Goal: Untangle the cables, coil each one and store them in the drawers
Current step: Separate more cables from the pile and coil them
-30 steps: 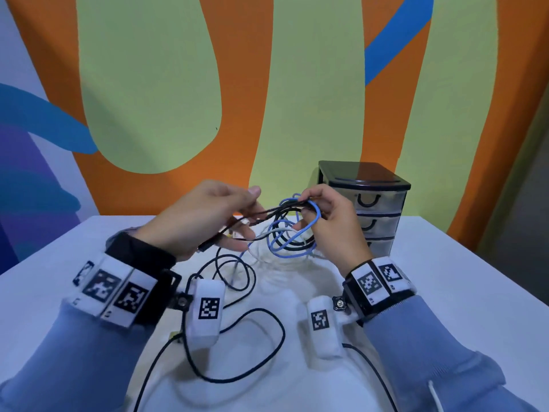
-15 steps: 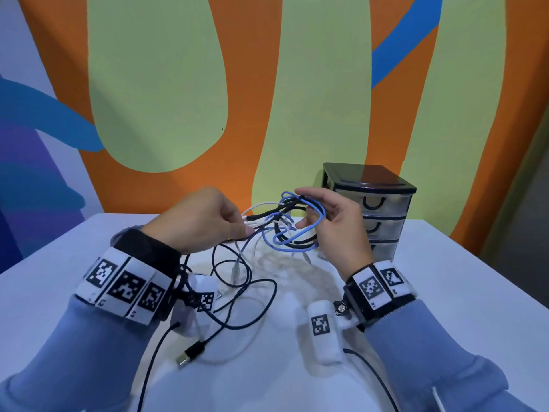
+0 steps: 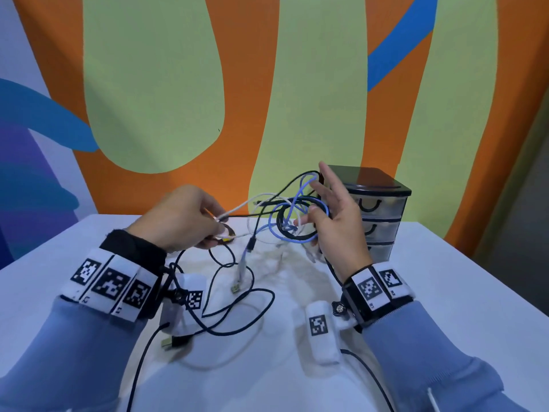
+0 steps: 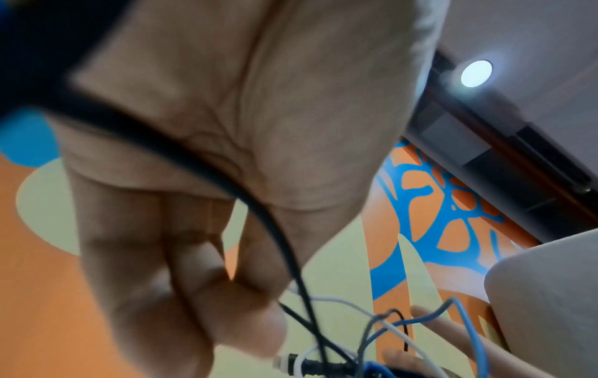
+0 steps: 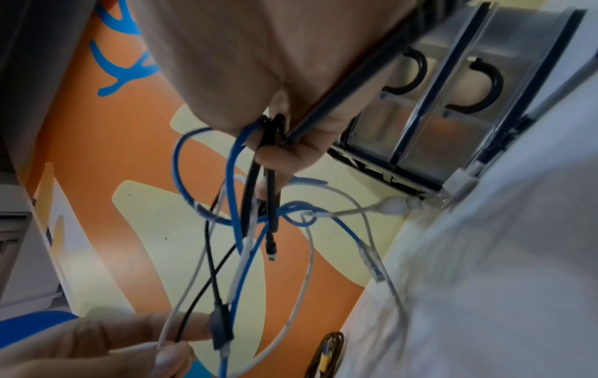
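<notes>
A tangle (image 3: pixel 292 217) of blue, black and white cables hangs in the air between my hands, above the white table (image 3: pixel 445 292). My right hand (image 3: pixel 315 205) holds its loops by the thumb, with the index finger pointing straight up; in the right wrist view the blue and black strands hang from that hand (image 5: pixel 278 153). My left hand (image 3: pixel 217 230) pinches a white cable (image 3: pixel 255 200) and a thin black one, drawn out to the left. A long black cable (image 3: pixel 237 316) trails over the table to a USB plug (image 3: pixel 167 342). The drawer unit (image 3: pixel 383 217) stands behind my right hand, all drawers closed.
A small black coil with a yellow mark (image 5: pixel 327 358) lies on the table just past my left fingers. A pale USB connector (image 3: pixel 237 281) dangles from the tangle to the tabletop. The painted wall (image 3: pixel 178 84) stands behind the table's far edge.
My right hand rose and spread its fingers, lifting the tangle. My left hand drew the white cable out to the left. The black cable's USB plug slid nearer to me.
</notes>
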`<act>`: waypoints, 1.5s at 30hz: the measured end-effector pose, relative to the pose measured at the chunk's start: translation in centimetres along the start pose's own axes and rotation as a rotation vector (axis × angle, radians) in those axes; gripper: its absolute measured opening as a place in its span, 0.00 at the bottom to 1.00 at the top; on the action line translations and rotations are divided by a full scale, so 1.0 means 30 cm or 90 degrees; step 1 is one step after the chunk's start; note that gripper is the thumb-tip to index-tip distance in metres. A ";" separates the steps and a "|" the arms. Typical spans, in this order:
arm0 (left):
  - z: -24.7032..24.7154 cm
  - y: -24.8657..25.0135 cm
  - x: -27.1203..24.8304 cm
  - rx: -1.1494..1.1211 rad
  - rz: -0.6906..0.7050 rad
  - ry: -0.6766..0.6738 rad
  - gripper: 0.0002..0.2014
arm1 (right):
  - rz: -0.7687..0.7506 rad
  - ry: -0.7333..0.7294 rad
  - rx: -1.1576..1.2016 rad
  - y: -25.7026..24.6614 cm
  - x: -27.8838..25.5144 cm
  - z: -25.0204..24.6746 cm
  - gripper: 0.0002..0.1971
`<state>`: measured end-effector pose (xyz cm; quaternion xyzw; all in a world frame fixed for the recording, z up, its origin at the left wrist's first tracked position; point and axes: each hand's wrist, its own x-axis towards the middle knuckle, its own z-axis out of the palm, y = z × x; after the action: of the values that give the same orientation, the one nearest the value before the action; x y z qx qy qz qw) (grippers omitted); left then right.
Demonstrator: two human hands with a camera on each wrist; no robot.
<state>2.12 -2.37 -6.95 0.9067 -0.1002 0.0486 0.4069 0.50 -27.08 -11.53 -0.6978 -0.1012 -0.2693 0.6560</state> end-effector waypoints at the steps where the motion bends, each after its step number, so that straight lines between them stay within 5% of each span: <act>1: -0.004 -0.008 0.006 0.027 0.013 0.049 0.03 | 0.006 -0.001 -0.002 0.002 0.001 -0.002 0.39; 4: -0.012 -0.011 0.011 0.154 0.075 0.188 0.10 | 0.028 0.004 -0.016 0.015 0.011 -0.001 0.40; 12: -0.041 -0.039 0.029 0.084 0.180 0.465 0.13 | 0.183 -0.077 -0.091 0.086 0.033 -0.017 0.45; 19: -0.087 -0.051 0.045 -0.300 0.105 0.534 0.11 | 0.260 -0.069 -0.099 0.135 0.042 -0.028 0.43; 21: -0.078 -0.061 0.057 -0.319 0.074 0.448 0.11 | 0.267 -0.072 -0.087 0.132 0.042 -0.033 0.39; 23: -0.039 -0.057 0.068 -0.363 0.032 0.285 0.22 | 0.277 -0.100 -0.080 0.121 0.038 -0.031 0.36; 26: 0.024 -0.056 0.072 -0.104 0.073 0.077 0.32 | 0.283 -0.120 -0.085 0.112 0.029 -0.027 0.35; 29: 0.072 -0.052 0.060 0.152 0.115 -0.137 0.22 | 0.262 -0.118 -0.077 0.106 0.029 -0.026 0.35; 32: 0.093 -0.043 0.048 0.126 0.143 -0.189 0.07 | 0.233 -0.107 -0.055 0.100 0.033 -0.019 0.35; 35: 0.061 -0.009 0.037 0.010 0.221 -0.042 0.10 | 0.222 -0.077 -0.099 0.107 0.038 -0.031 0.36; 41: -0.107 -0.020 0.050 -0.506 0.275 0.590 0.08 | 0.239 -0.078 -0.265 0.150 0.053 -0.050 0.33; 43: -0.145 -0.032 0.041 -0.544 0.299 0.578 0.08 | 0.253 -0.105 -0.312 0.163 0.051 -0.052 0.32; 45: -0.142 -0.017 0.028 -0.483 0.314 0.465 0.09 | 0.264 -0.149 -0.353 0.159 0.054 -0.057 0.28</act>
<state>3.02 1.02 -4.36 0.5720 -0.1720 0.4123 0.6880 3.81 -29.64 -14.82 -0.8809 0.0448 -0.0661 0.4665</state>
